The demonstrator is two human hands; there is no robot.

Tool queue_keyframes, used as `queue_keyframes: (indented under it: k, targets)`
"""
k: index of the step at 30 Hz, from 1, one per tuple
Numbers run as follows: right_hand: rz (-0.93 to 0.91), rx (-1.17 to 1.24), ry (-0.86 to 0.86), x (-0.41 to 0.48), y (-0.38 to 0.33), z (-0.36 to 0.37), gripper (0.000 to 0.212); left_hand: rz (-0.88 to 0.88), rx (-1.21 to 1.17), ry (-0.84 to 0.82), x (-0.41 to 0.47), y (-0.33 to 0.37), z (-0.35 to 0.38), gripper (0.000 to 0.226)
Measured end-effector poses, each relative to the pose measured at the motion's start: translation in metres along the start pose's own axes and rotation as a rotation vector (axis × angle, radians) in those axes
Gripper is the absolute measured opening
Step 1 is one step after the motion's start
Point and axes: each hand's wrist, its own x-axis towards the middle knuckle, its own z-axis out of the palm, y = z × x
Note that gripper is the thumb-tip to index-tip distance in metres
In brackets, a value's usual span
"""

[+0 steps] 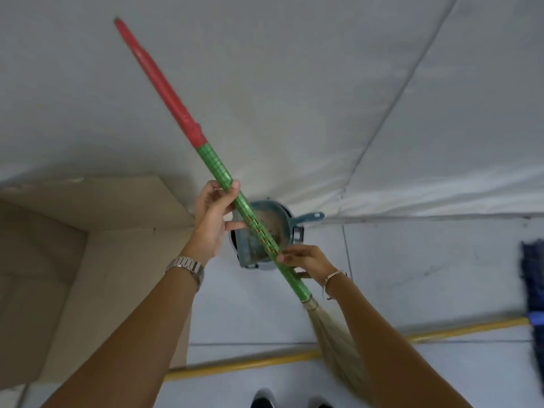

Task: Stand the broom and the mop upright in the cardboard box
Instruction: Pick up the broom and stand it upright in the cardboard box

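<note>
Both hands hold the broom (pixel 226 184) off the floor. The left hand (pixel 213 219) is wrapped around the green part of the stick about halfway up, fingers curled over it and thumb underneath; the right hand (pixel 306 260) pinches the same green section lower down, fingertips and thumb closed on it just above where the straw bristles begin. The stick runs on a long slant, red tip up and away to the left, bristles hanging down by the person's right side, not touching the floor as far as can be seen. The cardboard box (pixel 97 231) stands to the left, against the wall, its open top just beside the left forearm, so the left hand is the nearer one to it. The bristle end points away from the box, down and to the right, and my guess is that the next move turns on swinging that low end leftwards over the box rim while bringing the stick upright. The mop (pixel 530 278) lies on the floor at the right edge of the view, well apart from the box, untouched. A blue dustpan (pixel 273 228) leans by the wall behind the stick.
</note>
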Motion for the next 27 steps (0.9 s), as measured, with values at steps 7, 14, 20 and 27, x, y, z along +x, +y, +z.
queue_keyframes:
  k: [7, 14, 20, 27]
  targets:
    - [-0.266, 0.14, 0.035, -0.085, -0.154, 0.014, 0.041, 0.211, 0.159, -0.184, -0.03, 0.217, 0.042, 0.021]
    - [-0.443, 0.215, -0.017, -0.175, -0.289, 0.037, 0.035, 0.5, 0.202, -0.178, -0.093, 0.42, 0.062, 0.014]
    - [-0.574, 0.209, -0.089, -0.234, -0.366, 0.072, 0.033, 0.641, 0.219, -0.135, -0.16, 0.527, 0.048, 0.018]
    - [-0.633, 0.165, -0.216, -0.263, -0.423, 0.136, 0.034, 0.742, 0.183, 0.012, -0.214, 0.585, -0.008, 0.016]
